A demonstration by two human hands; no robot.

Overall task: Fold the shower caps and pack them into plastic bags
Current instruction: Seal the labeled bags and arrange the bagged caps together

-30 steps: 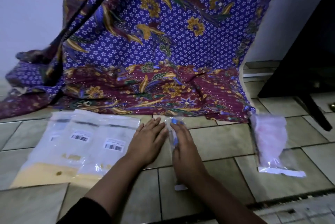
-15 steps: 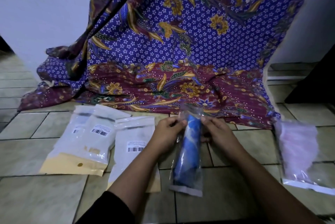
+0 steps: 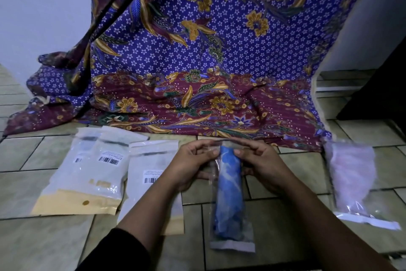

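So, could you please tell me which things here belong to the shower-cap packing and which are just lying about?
Belonging: blue shower cap inside the clear plastic bag; left hand and right hand pinching the bag's top edge; bagged pink cap on the floor; likely the barcoded packets.
Lying about: patterned cloth; dark furniture.

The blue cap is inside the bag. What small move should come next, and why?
Probably seal the bag: the left hand and right hand pinch its top edge, and the cap lies inside, under that edge. Pressing along the edge should close it.
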